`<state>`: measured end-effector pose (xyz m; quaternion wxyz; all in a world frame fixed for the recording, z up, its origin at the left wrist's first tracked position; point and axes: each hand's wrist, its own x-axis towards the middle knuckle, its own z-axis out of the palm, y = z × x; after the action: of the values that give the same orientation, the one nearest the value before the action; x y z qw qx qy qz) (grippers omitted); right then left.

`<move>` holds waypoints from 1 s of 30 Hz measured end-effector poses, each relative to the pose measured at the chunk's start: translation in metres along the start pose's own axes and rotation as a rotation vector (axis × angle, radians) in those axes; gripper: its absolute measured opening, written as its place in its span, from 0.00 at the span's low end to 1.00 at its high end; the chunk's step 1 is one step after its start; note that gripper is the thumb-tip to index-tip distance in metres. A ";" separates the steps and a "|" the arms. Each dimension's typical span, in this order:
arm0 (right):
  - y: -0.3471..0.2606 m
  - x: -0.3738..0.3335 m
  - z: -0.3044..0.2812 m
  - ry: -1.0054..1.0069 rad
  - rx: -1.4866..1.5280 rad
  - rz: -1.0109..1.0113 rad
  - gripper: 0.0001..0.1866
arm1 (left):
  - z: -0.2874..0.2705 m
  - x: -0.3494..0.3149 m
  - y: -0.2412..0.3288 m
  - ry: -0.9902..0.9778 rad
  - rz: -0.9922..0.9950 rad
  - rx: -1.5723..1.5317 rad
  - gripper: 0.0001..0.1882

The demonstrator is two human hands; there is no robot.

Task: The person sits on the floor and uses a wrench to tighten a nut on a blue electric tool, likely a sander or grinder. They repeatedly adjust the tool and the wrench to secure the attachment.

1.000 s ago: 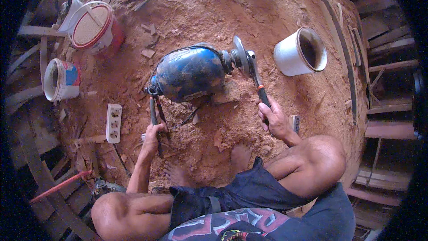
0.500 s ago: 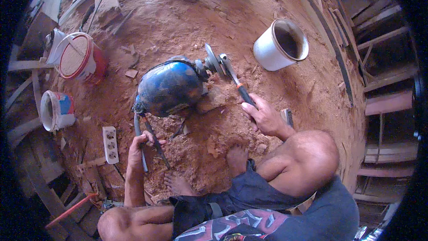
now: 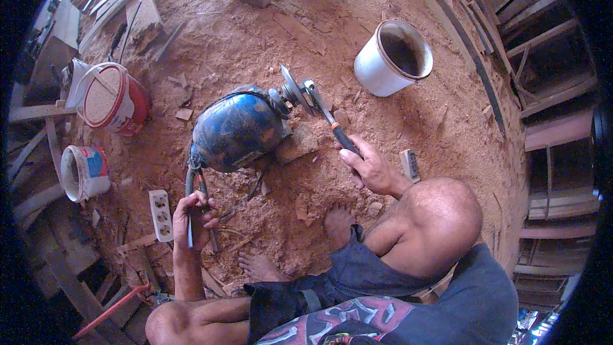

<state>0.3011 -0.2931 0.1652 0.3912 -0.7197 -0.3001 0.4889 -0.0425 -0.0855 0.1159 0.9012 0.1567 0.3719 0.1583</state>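
A blue electric motor (image 3: 236,133), scuffed and dusty, lies on its side with a metal disc (image 3: 292,89) on its shaft. My right hand (image 3: 375,169) is closed round the black-and-orange handle of a ratchet wrench (image 3: 341,135), whose head sits at the shaft end beside the disc. At the motor's other end, my left hand (image 3: 199,212) wraps round two long handles (image 3: 203,184), one grey-blue and one black with orange, resembling pliers. Their upper ends meet the motor's rear, where the jaws cannot be made out. A wood block (image 3: 297,145) lies against the motor.
A white bucket (image 3: 377,67) stands at the far right. On the left are a red bucket (image 3: 131,112) filled with sawdust and a smaller pail (image 3: 96,179). A white power strip (image 3: 161,216) lies near my left forearm. Sawdust and wood scraps cover the ground.
My left hand has turned, and the handles in it hang closer together and more upright. The wrench stays at the shaft in my right hand. The whole view has shifted slightly.
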 end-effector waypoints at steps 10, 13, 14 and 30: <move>-0.040 -0.002 -0.014 -0.094 0.104 0.130 0.18 | 0.009 -0.002 0.037 0.067 -0.136 0.031 0.14; -0.055 0.001 -0.019 -0.142 0.112 0.190 0.18 | 0.020 -0.007 0.049 0.138 -0.193 0.140 0.14; -0.059 0.001 -0.021 -0.156 0.108 0.215 0.18 | 0.025 -0.008 0.052 0.178 -0.210 0.191 0.14; -0.030 -0.002 -0.021 -0.203 0.240 0.154 0.22 | 0.028 -0.009 0.034 0.250 -0.323 0.296 0.17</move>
<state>0.3185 -0.2851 0.1965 0.4034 -0.6358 -0.2216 0.6196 -0.0341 -0.0632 0.1534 0.8289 0.2047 0.5199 -0.0255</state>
